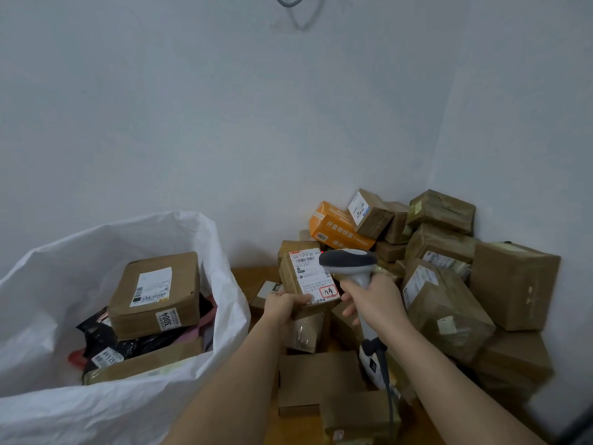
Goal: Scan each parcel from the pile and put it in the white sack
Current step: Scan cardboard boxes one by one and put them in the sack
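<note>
- Forearms are filling the bottom of the view as we are working over the table (250, 277), both reaching forward from the camera.
- We are gripping the parcel (308, 277) with our left hand (282, 305), fingers curled under its lower edge and thumb on the front, holding it upright with its white label (313, 276) facing us.
- We are wrapping our right hand (372, 300) round the handle of the scanner (348, 261), whose grey head is hovering just beside the label's right edge; a red glint is showing at the label's top right corner.
- We are judging that the beam is sitting high and off to one side, so we are advising drawing the scanner back a little and steadying the parcel, keeping the thumb off the barcode.
- Beyond and right of our right hand, the pile (442, 252) of brown boxes is leaning into the corner, with an orange box (337, 228) on top.
- Left of our left hand, the white sack (224, 284) is standing open, already holding a brown box and dark bags; the scanned parcel is going there next.
</note>
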